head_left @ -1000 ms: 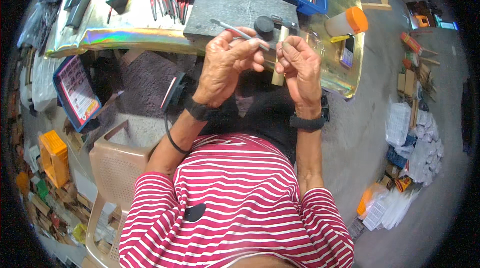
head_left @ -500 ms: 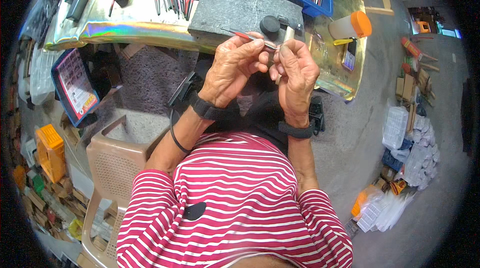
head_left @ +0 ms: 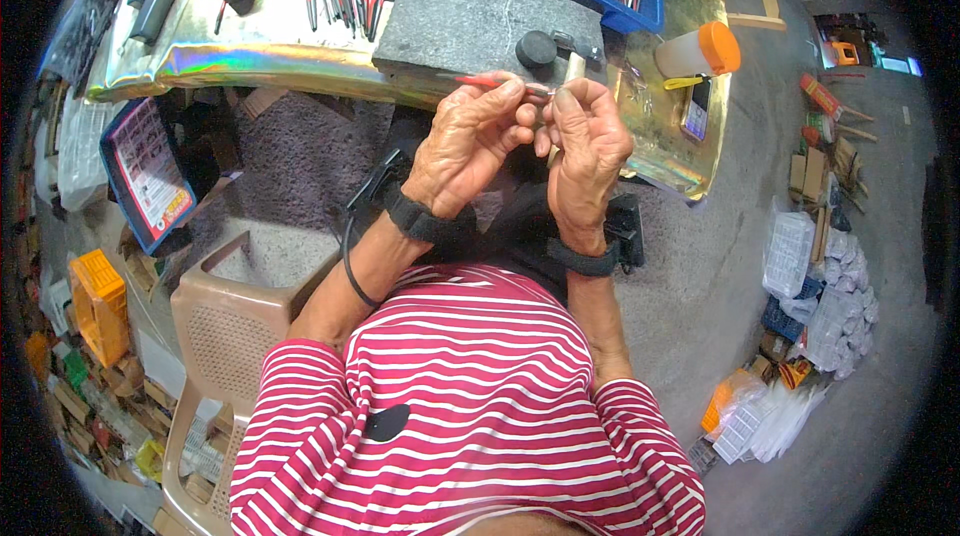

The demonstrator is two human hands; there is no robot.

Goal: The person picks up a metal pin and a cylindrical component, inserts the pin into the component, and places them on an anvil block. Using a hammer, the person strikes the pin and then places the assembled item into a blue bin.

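Left hand [head_left: 470, 141] pinching red-handled tool [head_left: 495, 82], right hand [head_left: 590, 141] touching, table edge [head_left: 300, 66] beyond

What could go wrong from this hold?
1. The left hand pinches the thin red-handled tool only at the fingertips; it could slip and fall into the lap.
2. Its tip meets the right hand closely, so a finger could get poked.
3. The hands work off the table edge, so nothing would catch a dropped part.

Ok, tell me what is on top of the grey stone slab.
On the grey stone slab sit a black round knob and a pale wooden handle. Its near edge is covered by the hands, left hand and right hand.
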